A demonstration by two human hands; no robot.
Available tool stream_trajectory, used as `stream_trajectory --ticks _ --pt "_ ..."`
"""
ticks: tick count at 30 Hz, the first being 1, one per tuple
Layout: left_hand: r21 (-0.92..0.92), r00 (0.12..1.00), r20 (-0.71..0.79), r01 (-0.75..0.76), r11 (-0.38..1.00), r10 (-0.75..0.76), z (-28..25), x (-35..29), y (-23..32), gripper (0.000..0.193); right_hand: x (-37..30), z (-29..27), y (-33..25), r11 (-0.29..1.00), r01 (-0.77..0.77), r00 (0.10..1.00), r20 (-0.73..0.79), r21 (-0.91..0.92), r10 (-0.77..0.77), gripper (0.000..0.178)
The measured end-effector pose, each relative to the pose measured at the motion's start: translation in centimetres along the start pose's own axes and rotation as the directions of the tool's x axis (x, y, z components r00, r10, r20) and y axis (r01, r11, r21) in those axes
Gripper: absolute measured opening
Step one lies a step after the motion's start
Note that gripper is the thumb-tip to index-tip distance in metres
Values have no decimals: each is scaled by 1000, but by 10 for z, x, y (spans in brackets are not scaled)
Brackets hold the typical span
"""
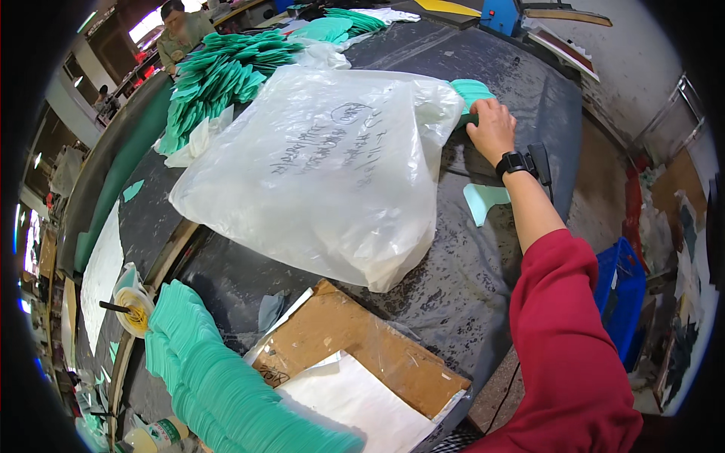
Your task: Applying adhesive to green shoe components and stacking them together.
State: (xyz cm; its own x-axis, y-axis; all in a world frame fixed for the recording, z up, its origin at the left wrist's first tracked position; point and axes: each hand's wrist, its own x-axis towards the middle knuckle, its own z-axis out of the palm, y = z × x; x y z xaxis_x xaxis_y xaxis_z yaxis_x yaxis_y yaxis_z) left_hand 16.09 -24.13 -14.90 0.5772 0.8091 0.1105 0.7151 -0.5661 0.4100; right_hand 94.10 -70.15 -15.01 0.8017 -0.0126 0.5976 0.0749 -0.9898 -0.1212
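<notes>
My right hand (492, 130), a dark watch on its wrist, reaches to the far right of the dark table. Its fingers are curled at the near end of a small stack of green cut pieces (471, 90); the stack's near side looks dark under the thumb. Just left of it lies a big whitish plastic bag (325, 174) with handwriting, partly covering the stack's edge. A single pale green cut piece (483, 200) rests flat below the wrist. My left hand is out of the picture.
A long row of green pieces (219, 370) lies near left, beside a brown board (362, 340) with white paper (355, 400). Another green heap (226, 75) stands far left, near a seated person (181, 34). A tape roll (134, 311) and a blue crate (623, 294) flank the table.
</notes>
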Motion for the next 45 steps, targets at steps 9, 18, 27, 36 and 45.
stream_trajectory --ticks 9,18,27,36,45 --pt "-49 989 -28 146 988 -148 7 7 -16 36 -8 -3 -4 989 100 994 64 -106 -93 43" --pt "-8 978 -27 205 979 -206 10 17 -7 38 -4 9 -17 964 239 969 -33 -113 -244 51" --pt "75 986 -21 164 984 -163 7 18 2 38 -3 9 -5 940 341 940 -21 -28 -341 45" --pt "117 997 -22 69 991 -67 4 11 0 35 14 -16 21 911 263 958 27 317 -285 34" --pt "116 996 -62 75 990 -68 8 12 1 37 -19 -105 88 834 434 853 142 340 -502 26"
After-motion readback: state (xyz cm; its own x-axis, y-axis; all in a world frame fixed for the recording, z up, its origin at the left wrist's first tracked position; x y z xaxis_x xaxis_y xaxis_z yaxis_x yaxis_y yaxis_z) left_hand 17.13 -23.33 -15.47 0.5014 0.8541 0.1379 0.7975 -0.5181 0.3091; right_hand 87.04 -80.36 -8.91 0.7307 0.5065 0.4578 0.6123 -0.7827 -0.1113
